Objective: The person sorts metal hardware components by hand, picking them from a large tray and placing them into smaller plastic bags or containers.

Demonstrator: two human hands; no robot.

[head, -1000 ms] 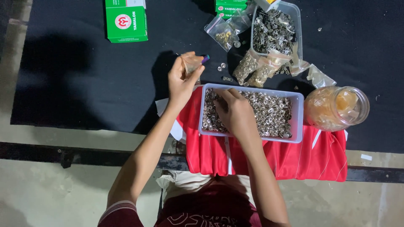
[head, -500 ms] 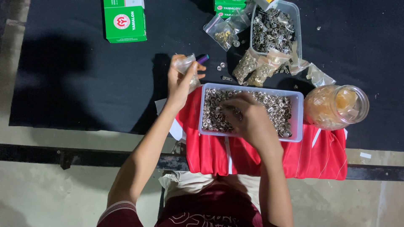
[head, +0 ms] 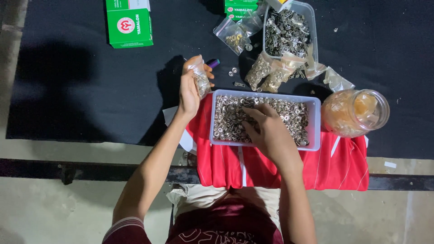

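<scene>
My left hand (head: 190,88) holds a small clear plastic bag (head: 200,81) partly filled with small metal rings, upright just left of a clear rectangular tray (head: 315,124). The tray is full of small silver metal rings and rests on a red cloth (head: 339,167). My right hand (head: 266,129) lies palm down inside the tray, fingers spread into the rings; whether it grips any is hidden.
Behind the tray lie several filled small bags (head: 271,72), a second clear tub of metal parts (head: 289,27), a bag of brass pieces (head: 235,34), a clear jar on its side (head: 357,110), and green boxes (head: 130,25). A black mat (head: 72,86) covers the table.
My right hand has shifted from the tray's left part to its middle. My left hand lowered slightly and turned the bag more upright.
</scene>
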